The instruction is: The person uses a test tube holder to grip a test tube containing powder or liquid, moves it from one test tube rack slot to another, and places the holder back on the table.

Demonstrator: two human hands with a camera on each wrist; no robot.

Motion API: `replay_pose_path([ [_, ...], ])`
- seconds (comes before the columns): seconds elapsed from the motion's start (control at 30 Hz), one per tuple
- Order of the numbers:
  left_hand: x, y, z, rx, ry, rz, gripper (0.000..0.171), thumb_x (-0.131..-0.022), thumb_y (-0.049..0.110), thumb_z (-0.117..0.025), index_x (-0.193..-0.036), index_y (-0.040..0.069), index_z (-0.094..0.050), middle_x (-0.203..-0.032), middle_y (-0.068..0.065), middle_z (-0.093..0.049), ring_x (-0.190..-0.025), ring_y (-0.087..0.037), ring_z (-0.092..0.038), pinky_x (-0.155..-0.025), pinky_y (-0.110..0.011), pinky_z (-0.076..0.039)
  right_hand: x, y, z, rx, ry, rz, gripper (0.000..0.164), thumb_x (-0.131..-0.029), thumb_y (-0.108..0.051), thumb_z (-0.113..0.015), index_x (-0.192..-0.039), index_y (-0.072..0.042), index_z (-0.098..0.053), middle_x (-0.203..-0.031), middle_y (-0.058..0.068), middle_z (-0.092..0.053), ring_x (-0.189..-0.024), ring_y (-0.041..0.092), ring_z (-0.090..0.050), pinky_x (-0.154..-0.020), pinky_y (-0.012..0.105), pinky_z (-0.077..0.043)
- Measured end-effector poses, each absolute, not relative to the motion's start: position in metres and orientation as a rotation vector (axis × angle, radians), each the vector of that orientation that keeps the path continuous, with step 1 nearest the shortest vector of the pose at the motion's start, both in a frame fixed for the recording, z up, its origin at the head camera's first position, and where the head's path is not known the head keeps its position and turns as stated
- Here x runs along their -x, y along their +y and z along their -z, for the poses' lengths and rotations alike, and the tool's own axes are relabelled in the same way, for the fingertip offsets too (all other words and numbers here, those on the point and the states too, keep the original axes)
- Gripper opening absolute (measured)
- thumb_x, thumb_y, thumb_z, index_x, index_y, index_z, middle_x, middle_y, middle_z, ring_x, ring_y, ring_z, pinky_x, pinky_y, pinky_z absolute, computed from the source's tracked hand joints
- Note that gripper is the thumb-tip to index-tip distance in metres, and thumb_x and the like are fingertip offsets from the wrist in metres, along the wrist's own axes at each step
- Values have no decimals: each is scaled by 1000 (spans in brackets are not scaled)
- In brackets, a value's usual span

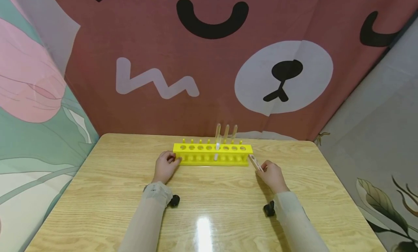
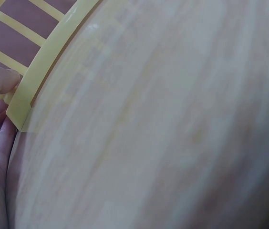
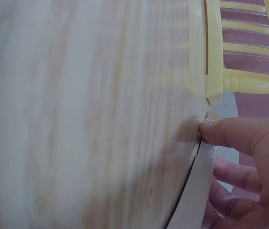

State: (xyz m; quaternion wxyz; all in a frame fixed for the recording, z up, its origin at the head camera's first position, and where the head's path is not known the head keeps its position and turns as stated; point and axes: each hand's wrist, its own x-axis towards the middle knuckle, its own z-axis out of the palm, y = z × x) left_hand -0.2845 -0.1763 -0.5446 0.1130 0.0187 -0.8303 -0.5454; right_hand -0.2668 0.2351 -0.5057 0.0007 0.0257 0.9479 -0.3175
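Note:
A yellow test tube rack [image 1: 196, 149] stands on the table, with a row of holes and a row of pegs behind. My left hand [image 1: 166, 166] grips its left end, the thumb [image 2: 3, 80] against the base in the left wrist view. Three glass test tubes [image 1: 226, 131] rise at the back, rounded ends up. Another tube holding something white [image 1: 216, 157] stands in a middle hole. Beside the rack's right end, my right hand [image 1: 271, 175] pinches a flat wooden test tube clamp [image 1: 255, 162]. In the right wrist view, the clamp [image 3: 191, 195] lies low along the tabletop.
The wood-grain table [image 1: 212, 194] spreads in front of the rack and to both sides. A reddish printed curtain [image 1: 156, 114] hangs right behind the table's far edge. Small black devices [image 1: 269, 208] are worn at both wrists.

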Motion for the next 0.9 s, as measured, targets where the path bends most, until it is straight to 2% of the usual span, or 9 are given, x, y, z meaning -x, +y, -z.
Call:
replay_pose_path([
  [0.47,285,-176,544,-92,-2464,1598,23,-91,17,-76,-101,-1,-65,-116,-18,-58,-113,-34,-63,-99,-44,-55,266,236,506,15,2980,970,22,-90,-12,-71,-94,3,-56,-71,8,-52,-62,20,-47,-53,30,-39],
  [0.9,286,-174,549,-55,-2453,1590,24,-92,17,-74,-102,-2,-64,-118,-20,-57,-115,-36,-61,-101,-45,-54,270,238,505,69,2939,926,28,-93,-13,-70,-102,6,-52,-78,11,-55,-68,23,-51,-58,34,-45],
])
